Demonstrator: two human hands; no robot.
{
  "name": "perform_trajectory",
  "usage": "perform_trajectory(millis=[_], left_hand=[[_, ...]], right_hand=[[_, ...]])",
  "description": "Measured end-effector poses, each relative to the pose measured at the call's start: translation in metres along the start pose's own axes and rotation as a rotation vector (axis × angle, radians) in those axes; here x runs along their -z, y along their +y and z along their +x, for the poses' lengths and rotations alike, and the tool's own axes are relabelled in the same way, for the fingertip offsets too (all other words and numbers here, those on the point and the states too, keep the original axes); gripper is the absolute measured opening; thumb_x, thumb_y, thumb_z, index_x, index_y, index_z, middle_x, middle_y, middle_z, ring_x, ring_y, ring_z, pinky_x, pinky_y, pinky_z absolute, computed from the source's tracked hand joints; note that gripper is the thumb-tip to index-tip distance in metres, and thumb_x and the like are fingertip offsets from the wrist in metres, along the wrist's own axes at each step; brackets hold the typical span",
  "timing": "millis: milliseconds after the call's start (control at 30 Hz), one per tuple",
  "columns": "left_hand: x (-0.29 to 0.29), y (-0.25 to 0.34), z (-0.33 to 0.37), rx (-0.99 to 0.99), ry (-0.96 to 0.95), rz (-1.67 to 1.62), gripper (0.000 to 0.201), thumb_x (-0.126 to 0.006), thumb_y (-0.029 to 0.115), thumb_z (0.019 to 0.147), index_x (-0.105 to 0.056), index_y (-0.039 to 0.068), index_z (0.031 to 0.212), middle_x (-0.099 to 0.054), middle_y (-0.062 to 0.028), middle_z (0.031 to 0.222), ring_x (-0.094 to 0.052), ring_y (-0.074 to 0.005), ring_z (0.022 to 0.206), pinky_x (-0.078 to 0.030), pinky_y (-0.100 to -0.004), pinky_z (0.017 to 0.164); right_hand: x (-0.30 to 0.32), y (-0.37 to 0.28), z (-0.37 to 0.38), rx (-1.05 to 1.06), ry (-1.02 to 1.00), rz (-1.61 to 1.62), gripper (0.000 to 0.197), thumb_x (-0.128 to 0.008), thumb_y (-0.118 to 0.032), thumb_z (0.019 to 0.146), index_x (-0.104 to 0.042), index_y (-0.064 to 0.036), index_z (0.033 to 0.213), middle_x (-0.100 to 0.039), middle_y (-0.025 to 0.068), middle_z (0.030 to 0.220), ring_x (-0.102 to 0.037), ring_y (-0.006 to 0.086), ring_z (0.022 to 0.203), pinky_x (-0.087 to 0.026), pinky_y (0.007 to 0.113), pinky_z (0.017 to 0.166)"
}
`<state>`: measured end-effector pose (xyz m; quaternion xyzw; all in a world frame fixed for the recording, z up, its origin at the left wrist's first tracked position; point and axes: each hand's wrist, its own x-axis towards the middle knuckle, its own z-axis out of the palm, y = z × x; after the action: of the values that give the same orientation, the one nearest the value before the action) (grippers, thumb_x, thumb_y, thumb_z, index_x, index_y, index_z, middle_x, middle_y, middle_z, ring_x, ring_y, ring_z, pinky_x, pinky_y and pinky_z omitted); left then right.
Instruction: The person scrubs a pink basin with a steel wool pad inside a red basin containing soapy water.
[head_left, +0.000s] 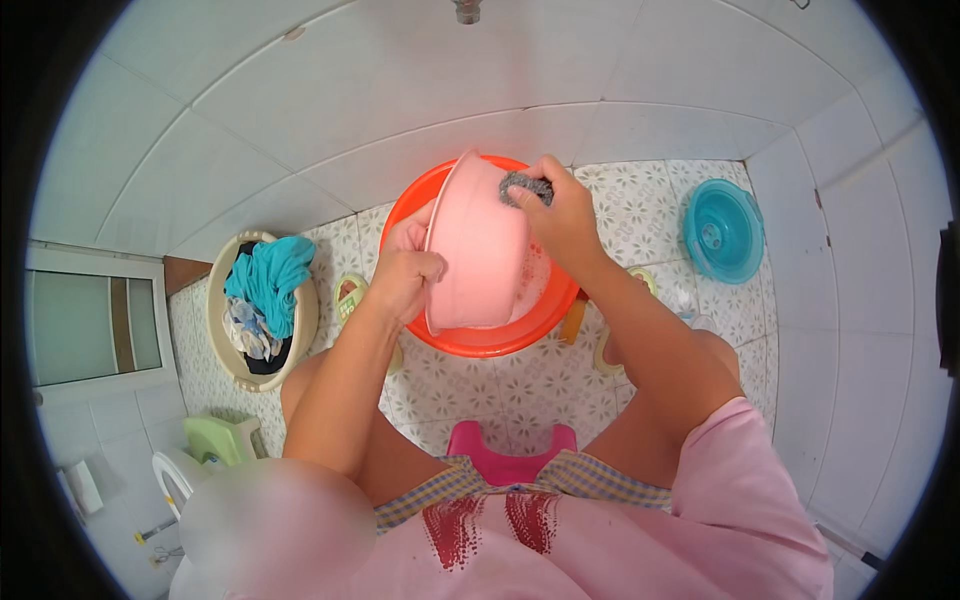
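Note:
A pink plastic basin (475,245) is tipped on its side over a larger orange-red basin (480,343), its outer wall turned to the right. My left hand (408,268) grips the pink basin's rim on the left, thumb on the outer side. In my right hand (560,205) is a grey scouring pad (522,190), pinched between thumb and fingers against the upper right of the pink basin's outside. Suds and some water show in the orange-red basin, below the pink one. The pink basin hides much of the orange-red basin's inside.
A cream laundry basket (216,330) with turquoise and other clothes stands at the left. A small teal basin (722,232) is on the tiled floor at the right. An orange object (573,322) lies by the orange-red basin. Beneath me is a pink stool (510,465); a white wall rises ahead.

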<state>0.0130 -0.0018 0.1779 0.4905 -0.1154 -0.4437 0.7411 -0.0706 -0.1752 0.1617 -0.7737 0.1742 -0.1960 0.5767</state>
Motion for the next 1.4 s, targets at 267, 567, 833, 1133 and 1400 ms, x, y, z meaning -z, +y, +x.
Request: perform_trajectory(millis=[267,567,833,1133,1400], left_hand=[[0.023,-0.004,0.008,-0.034,-0.1,-0.051,0.082,-0.037,-0.017,0.05,-0.045,-0.005,0.131,-0.064,-0.0099,0.105,-0.062,-0.0101,0.078,-0.047,-0.0189,0.063],[0.02,-0.004,0.005,-0.003,0.031,-0.044,0.073,-0.037,-0.015,0.055,-0.05,-0.005,0.126,-0.064,-0.0034,0.092,-0.052,-0.0031,0.061,-0.037,-0.0163,0.051],[0.015,-0.002,0.001,0.012,-0.013,0.009,0.076,-0.038,-0.016,0.053,-0.049,-0.005,0.127,-0.064,-0.0037,0.092,-0.054,-0.0039,0.061,-0.038,-0.0169,0.05],[0.02,-0.008,0.002,-0.061,-0.003,0.031,0.079,-0.038,-0.017,0.051,-0.05,-0.003,0.128,-0.065,-0.0044,0.096,-0.057,-0.0043,0.068,-0.039,-0.0161,0.052],[-0.023,0.007,-0.001,-0.16,0.106,-0.162,0.077,-0.046,-0.008,0.058,-0.042,-0.002,0.135,-0.062,-0.0109,0.112,-0.061,-0.0144,0.098,-0.048,-0.0251,0.082]], right_hand=[[-0.024,0.005,-0.018,0.569,-0.02,-0.191,0.023,-0.066,-0.002,0.07,-0.059,-0.0049,0.092,-0.062,0.0078,0.103,-0.056,0.0294,0.102,-0.046,0.04,0.083],[-0.019,0.006,-0.027,0.666,-0.088,-0.202,0.019,-0.066,-0.002,0.075,-0.057,-0.0003,0.092,-0.062,0.0103,0.099,-0.06,0.0265,0.092,-0.048,0.036,0.08],[-0.005,0.008,-0.005,-0.025,-0.025,0.016,0.025,-0.065,0.0,0.071,-0.057,-0.0029,0.095,-0.061,0.0107,0.101,-0.058,0.0293,0.097,-0.047,0.039,0.084],[-0.013,-0.002,-0.006,0.315,0.05,-0.112,0.02,-0.063,-0.002,0.079,-0.058,-0.003,0.098,-0.063,0.0113,0.097,-0.06,0.0249,0.09,-0.047,0.035,0.082],[0.005,0.0,0.009,-0.006,0.228,0.563,0.016,-0.061,-0.007,0.087,-0.058,0.0008,0.101,-0.063,0.004,0.094,-0.057,0.0112,0.088,-0.046,0.026,0.081]])
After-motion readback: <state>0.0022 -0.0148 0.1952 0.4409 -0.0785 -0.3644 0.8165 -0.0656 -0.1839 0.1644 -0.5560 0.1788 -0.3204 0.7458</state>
